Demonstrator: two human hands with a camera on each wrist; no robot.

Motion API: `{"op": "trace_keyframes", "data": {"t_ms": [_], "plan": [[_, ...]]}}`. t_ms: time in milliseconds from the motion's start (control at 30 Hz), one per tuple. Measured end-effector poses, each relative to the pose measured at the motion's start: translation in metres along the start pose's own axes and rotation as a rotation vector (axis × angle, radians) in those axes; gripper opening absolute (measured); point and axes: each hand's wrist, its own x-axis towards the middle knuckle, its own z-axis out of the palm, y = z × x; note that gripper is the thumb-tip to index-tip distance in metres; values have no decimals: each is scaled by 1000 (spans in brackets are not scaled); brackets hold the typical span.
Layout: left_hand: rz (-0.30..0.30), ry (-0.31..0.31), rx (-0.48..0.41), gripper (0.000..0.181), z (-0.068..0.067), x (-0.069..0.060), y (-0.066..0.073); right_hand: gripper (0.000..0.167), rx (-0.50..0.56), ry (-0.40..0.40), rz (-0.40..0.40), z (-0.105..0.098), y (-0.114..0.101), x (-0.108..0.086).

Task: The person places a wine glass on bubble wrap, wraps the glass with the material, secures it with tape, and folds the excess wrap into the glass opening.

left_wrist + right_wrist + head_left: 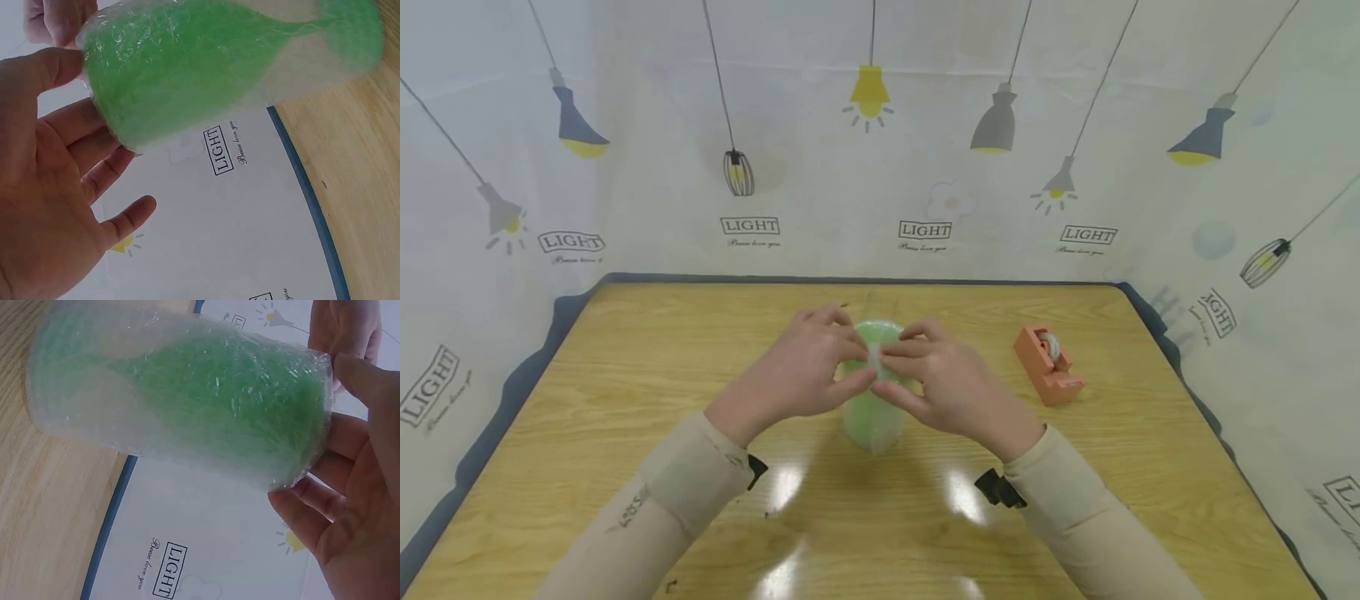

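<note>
A green stemmed goblet (181,62) stands upright on the table, rolled in clear bubble wrap (187,437). Its bowl, stem and foot show through the layers. My left hand (805,367) is at the left of the upper end, its thumb and fingers pinching the edge of the wrap. From the right side, my right hand (951,379) pinches the same upper edge, thumb in front and fingertips over the rim. The thumbs nearly meet at the middle. In the wrist views, some fingertips are hidden behind the wrap.
An orange tape dispenser (1047,367) with a roll of clear tape (1051,343) sits to the right of my right hand. The wooden table (625,375) ends at a dark blue edge against a printed backdrop (820,167).
</note>
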Motion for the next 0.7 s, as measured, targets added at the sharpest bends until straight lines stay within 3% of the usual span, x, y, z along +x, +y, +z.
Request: {"op": "trace_keyframes", "data": {"t_ms": [333,500,700], "plan": [[30,-25,30,40,6,-1,-2,52,-81,-106,21,-3,-8,3],[38,-24,86,44,7,0,0,45,-169,-118,30,-2,-11,6],[43,17,135,44,11,-2,1,40,-191,-89,31,2,-12,4]]}}
